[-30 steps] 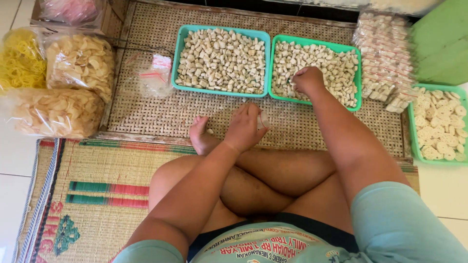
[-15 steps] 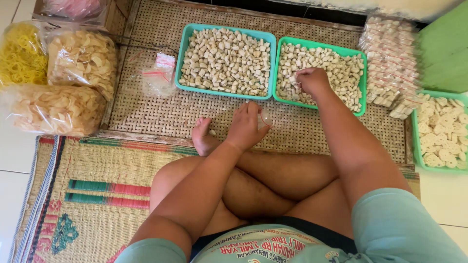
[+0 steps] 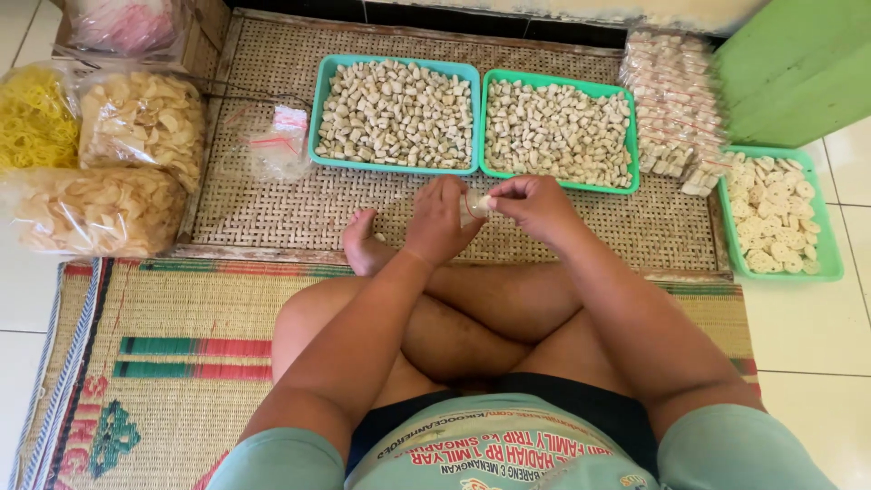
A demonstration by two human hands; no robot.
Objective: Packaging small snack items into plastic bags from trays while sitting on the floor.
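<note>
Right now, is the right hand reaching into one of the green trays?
No, the right hand is out of the trays, meeting the left hand over the woven mat, both pinching a small clear bag between their fingers.

A small clear plastic packet (image 3: 474, 204) sits pinched between the left hand (image 3: 440, 222) and the right hand (image 3: 535, 207), near the middle. Far left lie big clear bags: yellow noodle-like crackers (image 3: 36, 118), pale chips (image 3: 145, 122), more chips (image 3: 91, 210) nearer, and a pinkish bag (image 3: 127, 23) at the far edge. A loose heap of empty clear packets (image 3: 272, 141) (red-marked) lies beside them. Far right, filled small packets (image 3: 676, 113) stand stacked.
</note>
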